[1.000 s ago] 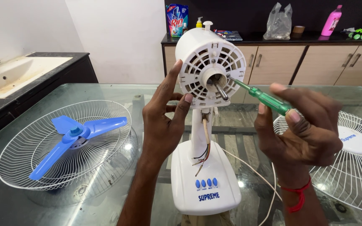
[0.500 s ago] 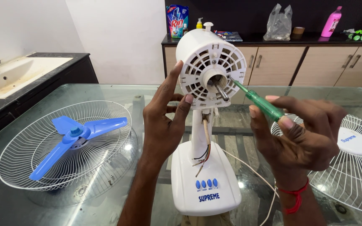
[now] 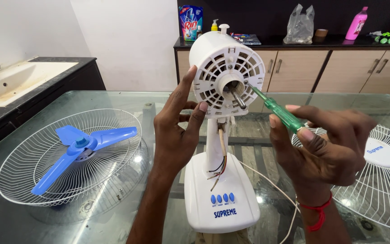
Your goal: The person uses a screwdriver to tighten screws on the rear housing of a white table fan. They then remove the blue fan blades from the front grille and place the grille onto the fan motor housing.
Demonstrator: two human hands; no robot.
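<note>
1. We start with the glass counter (image 3: 113,97): the white fan body (image 3: 217,180) stands upright at its middle, bare wires hanging out of the neck above the blue buttons.
2. On the counter to our left lies 1 wire guard (image 3: 68,156) with the blue blade (image 3: 80,147) resting inside it; a 2nd wire guard (image 3: 375,180) lies at the right edge, partly behind the right hand.
3. The round motor housing (image 3: 226,68) faces us, and its steel shaft (image 3: 238,98) pokes out of the centre hole.
4. Our left hand (image 3: 177,131) braces the housing's left rim, fingers spread, thumb and forefinger touching the grille. Nothing is clasped in it.
5. Our right hand (image 3: 326,144) has its grip pinched closed on the green screwdriver (image 3: 278,110), thumb and fingertips wrapped round the handle.
6. The screwdriver's tip sits against the grille just right of the shaft; we cannot make out the screw head itself.
7. To do this well, we judge the blade should stay in line with the screw, pressure going straight in, while the left hand stops the housing from swivelling.
</note>
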